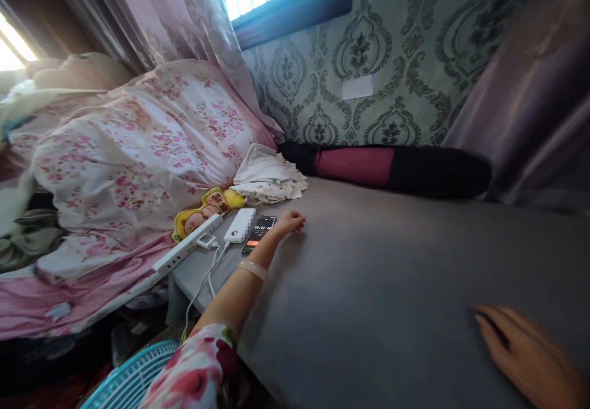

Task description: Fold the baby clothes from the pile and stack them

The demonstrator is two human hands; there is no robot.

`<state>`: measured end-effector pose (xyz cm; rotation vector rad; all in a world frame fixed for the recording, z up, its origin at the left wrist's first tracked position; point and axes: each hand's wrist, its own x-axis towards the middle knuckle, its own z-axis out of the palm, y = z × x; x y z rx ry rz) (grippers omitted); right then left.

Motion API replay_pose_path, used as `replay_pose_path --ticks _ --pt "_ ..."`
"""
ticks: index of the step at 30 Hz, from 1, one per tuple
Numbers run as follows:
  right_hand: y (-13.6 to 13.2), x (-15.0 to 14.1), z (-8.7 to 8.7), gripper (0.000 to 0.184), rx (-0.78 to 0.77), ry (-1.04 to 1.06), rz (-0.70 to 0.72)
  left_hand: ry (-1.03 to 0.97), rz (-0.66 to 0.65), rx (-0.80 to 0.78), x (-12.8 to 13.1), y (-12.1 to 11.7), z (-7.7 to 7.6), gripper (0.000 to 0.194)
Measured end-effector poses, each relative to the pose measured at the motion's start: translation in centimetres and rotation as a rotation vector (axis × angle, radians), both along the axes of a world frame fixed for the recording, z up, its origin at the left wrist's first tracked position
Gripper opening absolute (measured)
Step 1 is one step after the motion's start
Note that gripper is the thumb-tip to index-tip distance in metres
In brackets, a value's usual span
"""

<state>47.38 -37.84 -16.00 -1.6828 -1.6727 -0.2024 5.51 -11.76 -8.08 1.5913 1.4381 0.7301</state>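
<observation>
Nearby: phone, power bank, folded cloth. Left hand: fingers curled, hold unclear. Right hand: fingers loosely open, empty.

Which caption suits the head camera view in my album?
Left hand beside a lit phone, right hand over a grey surface, pink-flowered fabric beyond.

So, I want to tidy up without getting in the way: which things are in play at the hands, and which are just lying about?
At the hands:
Phone, lit, beside the left hand
Grey surface, under that and the right hand

Lying about:
Power bank
Power strip
Folded cloths
Dark roll
Fan
</observation>
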Motion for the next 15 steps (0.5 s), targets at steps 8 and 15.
replay_pose_path --ticks 8,15 --pt "7.2 -10.3 1.6 0.028 -0.137 -0.155 0.258 0.231 0.298 0.311 -5.6 6.1 2.9 0.021" --pt "8.6 -11.6 0.1 0.026 -0.123 -0.144 0.247 0.688 0.28 0.48 -7.1 11.5 5.0 0.036"
